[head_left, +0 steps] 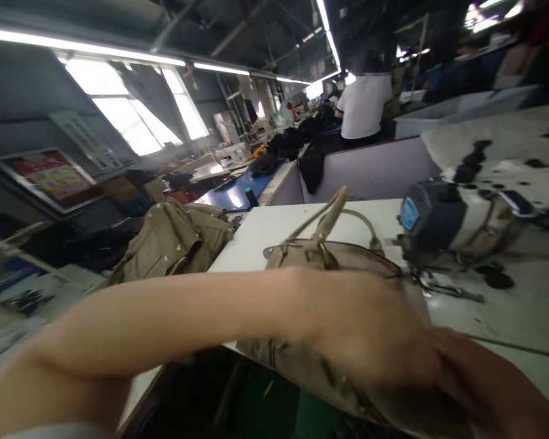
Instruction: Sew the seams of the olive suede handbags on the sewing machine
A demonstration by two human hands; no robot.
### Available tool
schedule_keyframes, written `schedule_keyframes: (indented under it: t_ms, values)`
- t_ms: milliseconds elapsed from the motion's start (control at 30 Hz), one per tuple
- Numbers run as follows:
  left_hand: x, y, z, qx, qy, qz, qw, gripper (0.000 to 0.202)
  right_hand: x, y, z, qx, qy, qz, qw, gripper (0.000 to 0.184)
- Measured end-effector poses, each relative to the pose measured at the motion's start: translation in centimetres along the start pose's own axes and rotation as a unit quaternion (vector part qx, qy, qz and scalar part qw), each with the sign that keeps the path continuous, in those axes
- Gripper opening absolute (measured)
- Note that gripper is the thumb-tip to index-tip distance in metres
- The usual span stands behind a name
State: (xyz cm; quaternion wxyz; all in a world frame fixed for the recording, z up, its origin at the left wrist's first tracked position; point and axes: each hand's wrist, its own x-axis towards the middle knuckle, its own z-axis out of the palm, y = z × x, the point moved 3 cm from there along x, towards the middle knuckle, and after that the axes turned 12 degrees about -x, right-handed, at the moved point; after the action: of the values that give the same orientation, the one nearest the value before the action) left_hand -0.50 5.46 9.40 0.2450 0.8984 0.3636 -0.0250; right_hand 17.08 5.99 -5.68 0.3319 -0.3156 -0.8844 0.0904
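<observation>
A beige handbag [311, 256] with two looped handles lies on a white table [265, 231] in front of me. My left arm reaches across from the lower left. My left hand [370, 332] lies on top of the bag, and its blurred fingers curl down over the near edge. My right hand [498, 390] is at the lower right, against the bag's right end. It is smeared by motion and its fingers do not show.
A grey-blue machine with a blue label [439, 222] sits on the table right of the bag. A heap of beige bags [174, 244] lies to the left. A person in a white shirt [363, 107] stands at the far benches, beside dark garments [288, 143].
</observation>
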Motion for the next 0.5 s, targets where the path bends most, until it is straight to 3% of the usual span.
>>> schedule_keyframes:
  t_ms: [33,67,133,200,267,333,367,433,500]
  values:
    - [-1.3,1.3,1.2,-0.059,-0.070,0.057,0.994,0.019,0.0,-0.5,-0.3,-0.021,-0.038,0.024,0.999,0.013]
    - [-2.4,2.1,2.3,-0.080,-0.107,0.090,0.987,0.021,0.0,-1.0,-0.4,-0.039,-0.096,0.056,0.993,0.015]
    - [-3.1,2.5,4.3,-0.127,-0.176,0.139,0.966,0.022,-0.4,-2.4,-0.7,-0.042,-0.147,0.078,0.985,0.024]
    - [-2.2,1.4,5.5,-0.184,-0.168,0.094,0.964,0.020,-1.2,-3.7,-1.0,-0.031,-0.137,0.093,0.986,0.033]
    - [-0.5,0.0,5.9,-0.214,-0.084,0.009,0.973,0.025,-2.2,-4.5,-1.0,-0.035,-0.094,0.086,0.991,0.038]
    - [0.8,-0.8,5.8,-0.165,0.001,-0.020,0.986,0.033,-3.0,-4.7,-1.0,-0.040,-0.065,0.066,0.995,0.038]
    - [1.2,-0.8,5.9,-0.118,0.012,-0.003,0.993,0.044,-3.2,-4.6,-1.0,-0.037,-0.063,0.059,0.996,0.036]
    - [1.5,-0.5,6.4,-0.023,-0.034,0.031,0.999,0.056,-3.5,-4.3,-0.9,-0.021,-0.069,0.043,0.996,0.035]
    - [1.6,-0.3,7.1,0.029,-0.122,0.029,0.992,0.044,-3.5,-4.1,-1.1,-0.020,-0.059,0.032,0.998,0.037]
